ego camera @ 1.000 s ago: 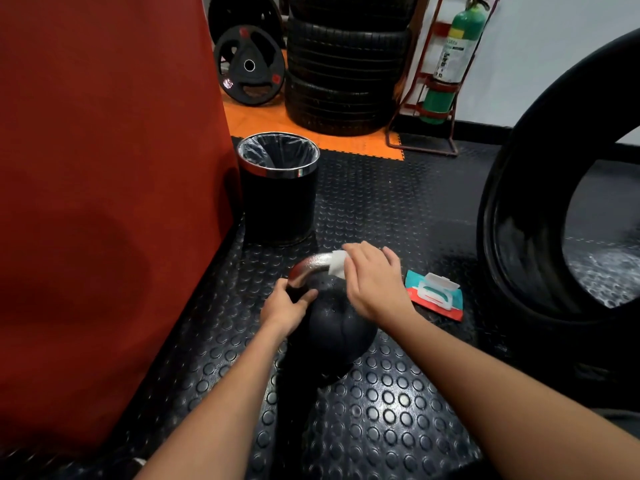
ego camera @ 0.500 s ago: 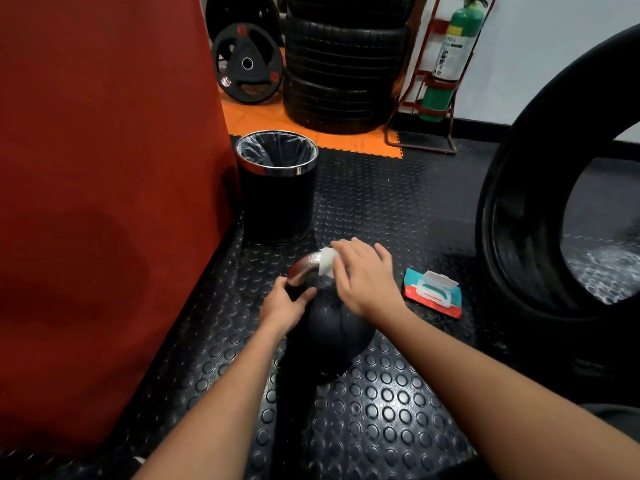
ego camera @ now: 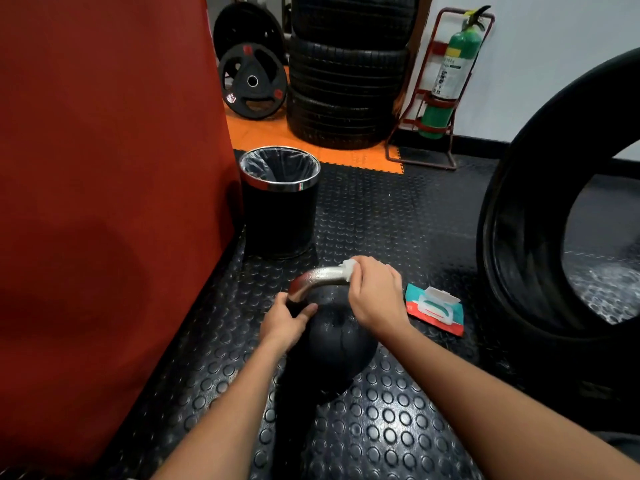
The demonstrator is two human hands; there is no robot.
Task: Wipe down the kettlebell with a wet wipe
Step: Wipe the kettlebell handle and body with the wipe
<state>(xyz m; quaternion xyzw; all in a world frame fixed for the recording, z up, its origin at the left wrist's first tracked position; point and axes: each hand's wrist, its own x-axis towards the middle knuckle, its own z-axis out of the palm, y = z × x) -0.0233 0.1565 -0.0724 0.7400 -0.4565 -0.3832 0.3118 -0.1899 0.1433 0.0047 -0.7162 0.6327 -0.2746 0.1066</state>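
On the left, a tall red padded block is filling the view from top to floor, and a huge black tyre is standing upright on the right. A stack of tyres is sitting at the back on orange tiles, with a weight plate leaning beside it and a green fire extinguisher hanging in a red stand. A black bin with a chrome rim is standing against the red block. The black kettlebell is sitting on the studded rubber floor in front of the bin. The right hand is grasping a white wet wipe, which is lying against the far right part of the steel handle. The left hand is gripping the handle's near left base. An opened wipes packet is lying on the floor just right of the kettlebell.
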